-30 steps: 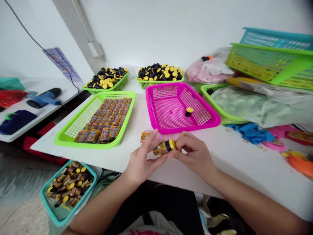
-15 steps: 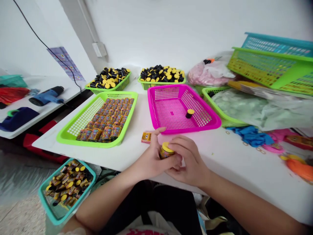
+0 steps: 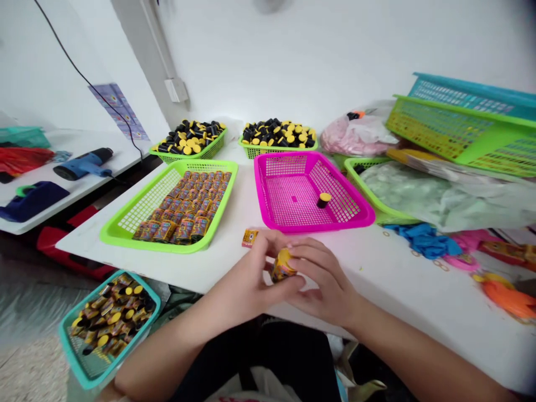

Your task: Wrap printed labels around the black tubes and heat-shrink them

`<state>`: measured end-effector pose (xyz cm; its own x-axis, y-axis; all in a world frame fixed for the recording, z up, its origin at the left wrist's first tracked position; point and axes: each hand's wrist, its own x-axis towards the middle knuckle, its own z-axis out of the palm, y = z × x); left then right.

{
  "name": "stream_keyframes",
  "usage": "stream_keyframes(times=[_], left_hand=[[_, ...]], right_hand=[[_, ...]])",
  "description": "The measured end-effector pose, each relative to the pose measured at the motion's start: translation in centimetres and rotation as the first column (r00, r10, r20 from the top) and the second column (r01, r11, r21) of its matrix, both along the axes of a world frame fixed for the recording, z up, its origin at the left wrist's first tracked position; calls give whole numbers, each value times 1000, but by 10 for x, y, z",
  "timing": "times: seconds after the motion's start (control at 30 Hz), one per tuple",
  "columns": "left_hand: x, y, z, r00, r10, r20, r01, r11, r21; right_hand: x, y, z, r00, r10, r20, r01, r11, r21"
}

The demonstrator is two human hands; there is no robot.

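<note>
Cyl. (image 3: pixel 282 268) now steeper, pink bskt. (image 3: pixel 282 195) beyond

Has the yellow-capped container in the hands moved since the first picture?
Yes. Judged against the pink basket, the container has turned: its yellow cap pointed to the right, now faces upward, and sits further left in the view.

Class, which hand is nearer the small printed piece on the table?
Left: the left hand is close to the printed piece; the right hand is farther off, to the right.
</note>
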<state>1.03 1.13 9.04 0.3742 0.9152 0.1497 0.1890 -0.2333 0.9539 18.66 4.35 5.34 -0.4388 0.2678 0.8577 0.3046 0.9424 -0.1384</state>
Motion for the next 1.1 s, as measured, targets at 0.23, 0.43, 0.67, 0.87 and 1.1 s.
stream_keyframes(times=[0.23,0.43,0.67,0.87,1.1], left_hand=[[-112,-12,26,798,519,-307,-392,833,390],[-169,8,42,220,713,-665,-587,642,494],[-178,29,5,202,586,-784,-404,780,478],[-149,9,0,-41,784,-619,-397,556,730],[-71,9,-22,578,393,-715,183,791,583]], right_hand=[[63,120,24,876,-342,340,444,847,-292],[97,213,-4,685,-285,671,611,727,-314],[83,213,-5,635,-314,705,659,696,-284],[74,161,13,737,-445,509,649,678,-346],[57,89,11,831,-552,68,550,797,-251]])
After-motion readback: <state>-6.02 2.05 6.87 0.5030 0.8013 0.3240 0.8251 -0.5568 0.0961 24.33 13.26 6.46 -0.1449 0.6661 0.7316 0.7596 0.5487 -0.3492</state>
